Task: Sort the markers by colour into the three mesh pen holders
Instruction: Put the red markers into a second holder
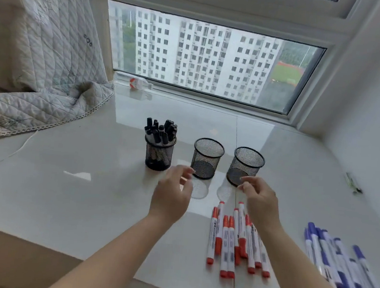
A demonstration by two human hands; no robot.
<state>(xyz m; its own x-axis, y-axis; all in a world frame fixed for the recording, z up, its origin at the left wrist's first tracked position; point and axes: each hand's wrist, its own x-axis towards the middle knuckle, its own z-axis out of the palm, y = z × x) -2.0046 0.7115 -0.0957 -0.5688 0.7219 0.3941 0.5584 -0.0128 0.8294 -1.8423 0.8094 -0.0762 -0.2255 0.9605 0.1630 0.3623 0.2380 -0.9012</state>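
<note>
Black markers (pixel 160 130) done, all in left holder (pixel 159 156). Middle holder (pixel 207 158) & right holder (pixel 245 166) empty. Head view: left hand (pixel 171 197) & right hand (pixel 259 201) hover in front of holders, fingers loosely curled, holding nothing. Red markers (pixel 236 239) lie on sill under right hand, blue markers (pixel 340 258) further right. Step, by my read: between colours. Next: grab reds, drop in one empty holder.

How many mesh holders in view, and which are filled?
3, in a row on the sill. Left holder is packed with black markers; middle holder and right holder are empty. None looks hidden.
</note>
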